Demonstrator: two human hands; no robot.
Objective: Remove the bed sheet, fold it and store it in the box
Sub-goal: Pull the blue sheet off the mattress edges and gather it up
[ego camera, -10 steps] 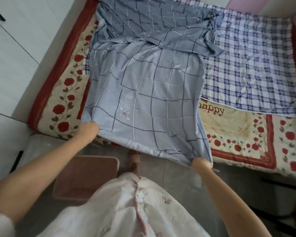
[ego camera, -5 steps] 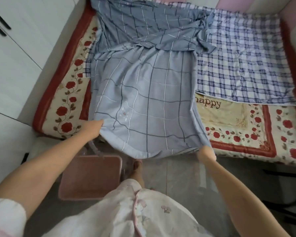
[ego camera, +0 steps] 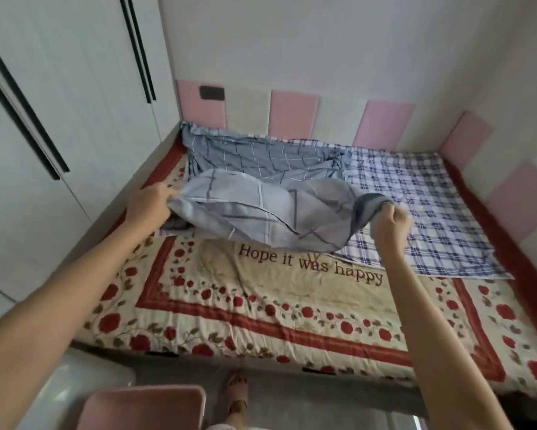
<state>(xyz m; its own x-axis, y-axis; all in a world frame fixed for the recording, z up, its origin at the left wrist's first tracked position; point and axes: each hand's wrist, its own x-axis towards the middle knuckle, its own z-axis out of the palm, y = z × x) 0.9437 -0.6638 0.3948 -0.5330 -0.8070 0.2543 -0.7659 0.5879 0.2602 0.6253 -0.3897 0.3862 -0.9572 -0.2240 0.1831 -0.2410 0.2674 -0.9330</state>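
I have both arms stretched out over the bed. The left hand (ego camera: 147, 204) has its grip bunched round one edge of the blue-grey checked bed sheet (ego camera: 261, 212), fingers curled over the cloth near the bed's left side. The right hand (ego camera: 388, 225) pinches the opposite edge, its grip narrow, with the fabric gathered between thumb and fingers. Between the two hands the sheet billows up off the bed in a loose fold. Its far part lies crumpled at the head of the bed, below the pink and white padded wall panels (ego camera: 292, 116).

To the right of the sheet, and partly under it, a blue and white plaid cloth (ego camera: 431, 206) lies flat. Both rest on a cream quilt (ego camera: 261, 308) with red roses and the words "Hope it was happy". A white wardrobe (ego camera: 59, 119) stands along the left. On the floor, near a foot (ego camera: 237, 395), I see a pink rectangular thing (ego camera: 143, 408), and I cannot tell what it is.
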